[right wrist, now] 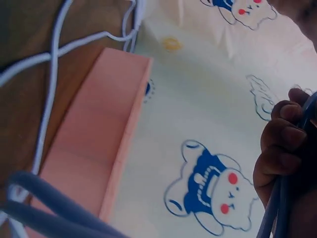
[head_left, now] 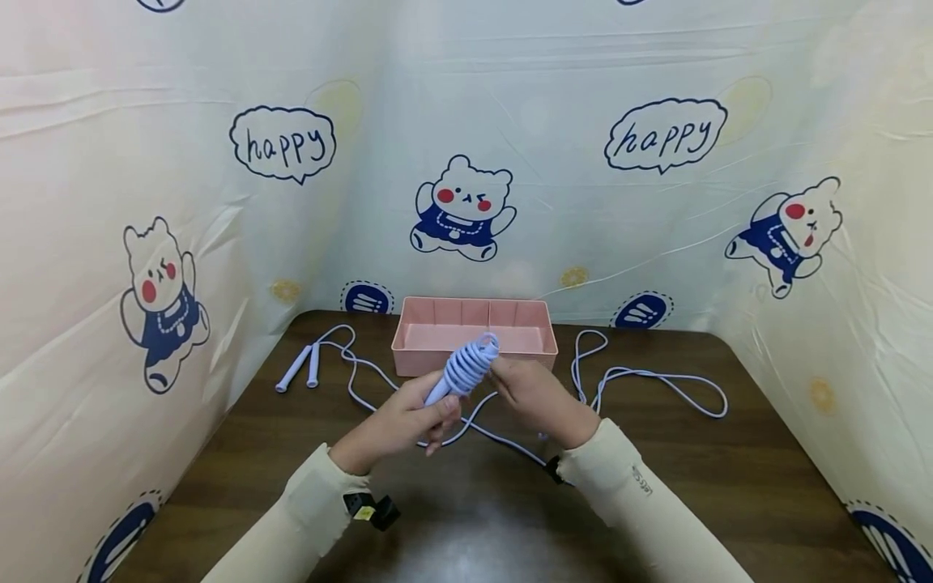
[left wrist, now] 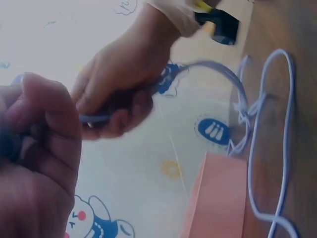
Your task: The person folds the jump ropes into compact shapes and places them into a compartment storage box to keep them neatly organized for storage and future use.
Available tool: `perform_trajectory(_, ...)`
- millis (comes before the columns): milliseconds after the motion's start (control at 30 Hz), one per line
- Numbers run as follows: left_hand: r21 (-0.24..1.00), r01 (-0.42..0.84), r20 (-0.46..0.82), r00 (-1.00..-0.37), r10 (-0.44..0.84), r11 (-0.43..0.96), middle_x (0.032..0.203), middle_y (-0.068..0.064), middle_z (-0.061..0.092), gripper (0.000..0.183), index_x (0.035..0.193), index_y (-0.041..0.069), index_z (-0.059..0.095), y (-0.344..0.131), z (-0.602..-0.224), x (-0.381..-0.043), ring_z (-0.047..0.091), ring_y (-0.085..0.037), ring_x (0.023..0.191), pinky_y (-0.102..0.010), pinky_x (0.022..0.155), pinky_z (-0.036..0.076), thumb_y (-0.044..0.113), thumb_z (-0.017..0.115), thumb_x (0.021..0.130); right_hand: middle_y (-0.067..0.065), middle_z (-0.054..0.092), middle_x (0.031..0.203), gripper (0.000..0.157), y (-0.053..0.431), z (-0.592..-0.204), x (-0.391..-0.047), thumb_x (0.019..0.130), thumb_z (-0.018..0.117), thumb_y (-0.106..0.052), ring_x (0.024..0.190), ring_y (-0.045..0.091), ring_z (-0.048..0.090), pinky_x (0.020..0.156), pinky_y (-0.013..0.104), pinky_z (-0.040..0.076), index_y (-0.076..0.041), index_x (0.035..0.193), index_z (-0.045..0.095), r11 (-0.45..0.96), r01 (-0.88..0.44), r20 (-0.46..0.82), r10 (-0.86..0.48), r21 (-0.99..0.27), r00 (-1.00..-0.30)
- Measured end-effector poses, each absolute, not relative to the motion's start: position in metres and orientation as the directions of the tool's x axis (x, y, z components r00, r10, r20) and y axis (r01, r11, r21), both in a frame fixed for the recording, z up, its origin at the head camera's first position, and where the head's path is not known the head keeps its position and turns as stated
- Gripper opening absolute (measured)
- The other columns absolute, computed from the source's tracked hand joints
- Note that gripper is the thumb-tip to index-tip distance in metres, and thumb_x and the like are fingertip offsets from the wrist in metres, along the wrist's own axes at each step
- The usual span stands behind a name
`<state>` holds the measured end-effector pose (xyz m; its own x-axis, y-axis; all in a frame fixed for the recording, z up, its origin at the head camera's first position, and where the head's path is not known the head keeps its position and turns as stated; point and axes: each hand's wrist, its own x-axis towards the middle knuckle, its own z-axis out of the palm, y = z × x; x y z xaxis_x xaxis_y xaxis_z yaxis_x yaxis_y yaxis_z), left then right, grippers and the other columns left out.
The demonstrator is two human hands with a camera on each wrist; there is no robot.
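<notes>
My left hand [head_left: 408, 417] grips a light-blue jump rope [head_left: 470, 366] by its handle end, with the cord wound round it in tight coils. A small loop stands out at the top of the coils. Right beside them, my right hand [head_left: 539, 397] holds the cord. In the right wrist view its curled fingers [right wrist: 280, 144] close round doubled strands [right wrist: 281, 208]. The left wrist view shows the strands arching from my right hand [left wrist: 124, 74] down toward the table. Much of the wound bundle is hidden there behind my left hand [left wrist: 39, 158].
A pink divided tray [head_left: 474, 363] stands at the table's back, behind my hands. Two light-blue jump rope handles [head_left: 295, 368] lie at the left, their cord running across the table [head_left: 452, 518]. More cord [head_left: 663, 375] lies looped at the right. A printed curtain [head_left: 466, 97] surrounds the table.
</notes>
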<state>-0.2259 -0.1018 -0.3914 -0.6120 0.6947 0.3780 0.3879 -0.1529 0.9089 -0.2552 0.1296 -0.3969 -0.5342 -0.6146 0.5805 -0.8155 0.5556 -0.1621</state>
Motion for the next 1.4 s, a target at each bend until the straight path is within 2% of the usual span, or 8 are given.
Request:
perform_trajectory(100,0.927,0.329,0.365,-0.686,0.629,-0.179,0.073,-0.010,0.045,0.021,0.111,-0.008,0.042,-0.100,-0.390,-0.228,0.040,-0.020,0.045,-0.032,0.039,0.047,0.012,0.038,0.106,0.000,0.060,0.086,0.017,0.124,-0.407,-0.253,0.101,0.052,-0.015,0.071,0.013,0.056,0.067,0.031,0.051,-0.010,0.118,0.055,0.558,-0.824,0.558,-0.654,-0.101,-0.511)
perform_trajectory(267,0.952,0.304,0.271,-0.803,0.532,-0.026,0.074,-0.017,0.049,0.029,0.109,-0.010,0.043,-0.099,-0.389,-0.231,0.050,-0.019,0.049,-0.039,0.047,0.053,0.019,0.042,0.106,-0.003,0.046,0.074,0.017,0.119,-0.414,-0.243,0.097,0.060,-0.019,0.060,0.012,0.049,0.058,0.026,0.045,-0.011,0.111,0.053,0.564,-0.824,0.526,-0.714,0.041,-0.462)
perform_trajectory(367,0.941,0.329,0.248,-0.831,0.498,0.080,0.075,-0.023,0.053,0.030,0.108,-0.007,0.047,-0.102,-0.389,-0.234,0.058,-0.024,0.051,-0.045,0.052,0.054,0.023,0.043,0.106,-0.005,0.045,0.070,0.020,0.117,-0.414,-0.239,0.095,0.063,-0.021,0.053,0.010,0.044,0.051,0.024,0.042,-0.009,0.108,0.055,0.567,-0.815,0.499,-0.744,0.119,-0.445)
perform_trajectory(467,0.915,0.368,0.254,-0.846,0.468,0.168,0.075,-0.019,0.056,0.031,0.108,-0.003,0.050,-0.103,-0.391,-0.238,0.061,-0.027,0.053,-0.044,0.053,0.054,0.027,0.045,0.105,-0.005,0.048,0.070,0.020,0.115,-0.414,-0.235,0.095,0.064,-0.024,0.050,0.008,0.045,0.047,0.024,0.041,-0.008,0.104,0.056,0.560,-0.806,0.464,-0.776,0.194,-0.427)
perform_trajectory(600,0.869,0.405,0.270,-0.870,0.412,0.285,0.070,-0.010,0.057,0.026,0.108,0.005,0.051,-0.099,-0.397,-0.243,0.059,-0.024,0.051,-0.038,0.050,0.052,0.030,0.047,0.104,-0.003,0.050,0.067,0.017,0.111,-0.413,-0.229,0.094,0.065,-0.022,0.047,0.009,0.047,0.043,0.027,0.041,-0.009,0.092,0.055,0.546,-0.791,0.450,-0.801,0.277,-0.395)
perform_trajectory(833,0.801,0.354,0.243,-0.930,0.277,0.483,0.078,-0.014,0.057,0.020,0.115,0.006,0.049,-0.088,-0.405,-0.251,0.057,-0.017,0.049,-0.034,0.046,0.048,0.022,0.050,0.103,-0.002,0.051,0.066,0.013,0.108,-0.402,-0.219,0.094,0.062,-0.015,0.050,0.010,0.048,0.043,0.029,0.041,-0.010,0.082,0.057,0.511,-0.768,0.445,-0.832,0.386,-0.331)
perform_trajectory(1133,0.697,0.330,0.124,-0.930,0.345,0.637,0.088,-0.011,0.055,0.025,0.120,0.004,0.040,-0.080,-0.403,-0.255,0.053,-0.018,0.059,-0.032,0.049,0.045,0.015,0.053,0.101,0.000,0.052,0.070,0.011,0.118,-0.382,-0.220,0.093,0.058,-0.010,0.049,0.010,0.045,0.041,0.028,0.036,-0.008,0.082,0.054,0.493,-0.755,0.462,-0.840,0.433,-0.284)
perform_trajectory(1400,0.645,0.428,0.023,-0.839,0.544,0.633,0.079,-0.004,0.053,0.016,0.113,0.008,0.040,-0.087,-0.403,-0.253,0.050,-0.014,0.059,-0.031,0.050,0.042,0.016,0.049,0.103,0.001,0.049,0.074,0.019,0.128,-0.360,-0.230,0.093,0.067,-0.017,0.052,0.011,0.037,0.045,0.025,0.036,-0.006,0.088,0.052,0.500,-0.741,0.454,-0.841,0.448,-0.294)
